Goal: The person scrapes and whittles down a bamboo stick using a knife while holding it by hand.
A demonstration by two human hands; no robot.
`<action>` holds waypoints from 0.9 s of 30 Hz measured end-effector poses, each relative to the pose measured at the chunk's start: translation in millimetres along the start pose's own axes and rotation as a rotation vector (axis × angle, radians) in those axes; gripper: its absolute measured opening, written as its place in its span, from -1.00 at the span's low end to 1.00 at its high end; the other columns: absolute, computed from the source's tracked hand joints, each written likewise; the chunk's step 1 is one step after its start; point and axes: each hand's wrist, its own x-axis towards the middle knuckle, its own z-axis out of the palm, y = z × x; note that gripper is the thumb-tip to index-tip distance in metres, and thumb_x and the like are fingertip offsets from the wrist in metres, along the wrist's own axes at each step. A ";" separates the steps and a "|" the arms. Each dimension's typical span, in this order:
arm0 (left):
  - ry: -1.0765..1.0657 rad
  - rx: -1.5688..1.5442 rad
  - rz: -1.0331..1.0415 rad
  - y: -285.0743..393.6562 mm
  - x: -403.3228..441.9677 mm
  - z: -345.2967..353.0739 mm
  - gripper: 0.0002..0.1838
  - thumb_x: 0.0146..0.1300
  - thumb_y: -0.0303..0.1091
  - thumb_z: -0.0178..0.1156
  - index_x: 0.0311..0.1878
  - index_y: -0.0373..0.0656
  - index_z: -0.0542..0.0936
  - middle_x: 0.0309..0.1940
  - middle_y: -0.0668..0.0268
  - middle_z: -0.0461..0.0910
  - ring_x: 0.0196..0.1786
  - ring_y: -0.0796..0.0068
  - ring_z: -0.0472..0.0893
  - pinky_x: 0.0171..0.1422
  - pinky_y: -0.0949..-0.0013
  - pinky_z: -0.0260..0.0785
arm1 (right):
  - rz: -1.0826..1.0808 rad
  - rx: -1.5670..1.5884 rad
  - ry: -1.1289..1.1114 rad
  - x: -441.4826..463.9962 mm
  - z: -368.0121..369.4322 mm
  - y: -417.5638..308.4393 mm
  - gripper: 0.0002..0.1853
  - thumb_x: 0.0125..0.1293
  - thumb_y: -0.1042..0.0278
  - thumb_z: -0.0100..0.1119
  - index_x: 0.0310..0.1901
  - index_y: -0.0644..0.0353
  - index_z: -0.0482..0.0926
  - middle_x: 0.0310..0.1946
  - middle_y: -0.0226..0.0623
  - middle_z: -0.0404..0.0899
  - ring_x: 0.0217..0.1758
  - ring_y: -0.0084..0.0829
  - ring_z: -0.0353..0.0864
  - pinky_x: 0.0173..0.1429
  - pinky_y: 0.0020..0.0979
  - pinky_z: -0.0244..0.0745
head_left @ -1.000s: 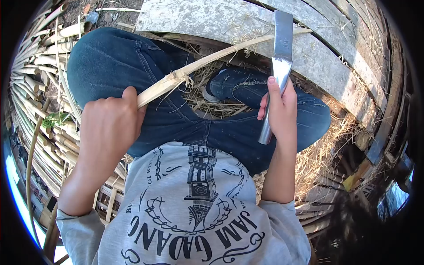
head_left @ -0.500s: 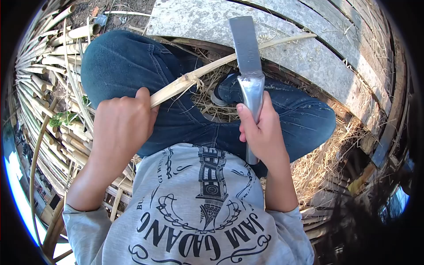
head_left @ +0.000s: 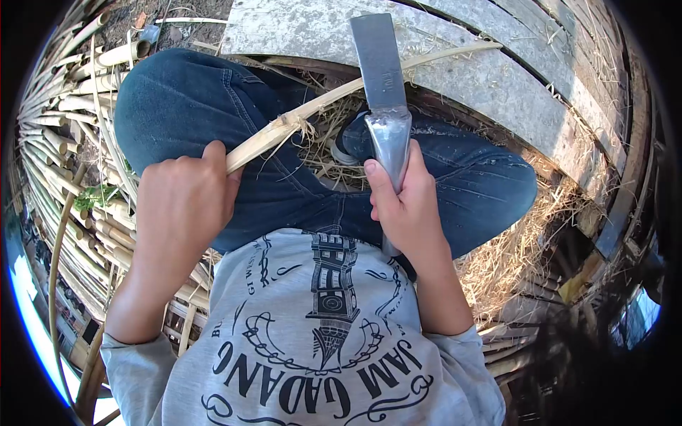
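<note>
My left hand [head_left: 186, 192] is wrapped round the near end of a pale split bamboo strip [head_left: 264, 139]. The strip slants up and to the right over my legs, with a frayed knot near its middle and a thin far end over the boards. In my right hand [head_left: 406, 202] I grip the silver metal handle of a broad, flat-bladed knife [head_left: 378, 67]. Its dark square-ended blade points away from me and crosses in front of the strip; whether the two touch I cannot tell. The handle's lower end shows below my fist.
Weathered wooden planks [head_left: 298, 32] lie ahead and to the right. Many cut bamboo poles [head_left: 78, 145] are heaped on the left. Pale shavings [head_left: 497, 273] cover the ground at right and lie between my crossed legs [head_left: 167, 106].
Both hands, the strip and the knife have shifted slightly left in view, along with the surroundings. My grip on each looks the same.
</note>
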 end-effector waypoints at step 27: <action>-0.019 0.040 -0.024 2.4 -3.7 5.2 -0.71 0.21 -0.23 0.32 -0.46 -0.13 0.44 -0.75 0.21 0.53 -0.67 0.16 0.60 -0.54 0.17 0.42 | -0.015 0.010 -0.178 1.1 -1.0 -26.3 -0.74 0.35 0.33 0.24 -0.14 0.32 0.40 -0.49 0.00 0.57 -0.45 -0.14 0.68 -0.31 -0.23 0.48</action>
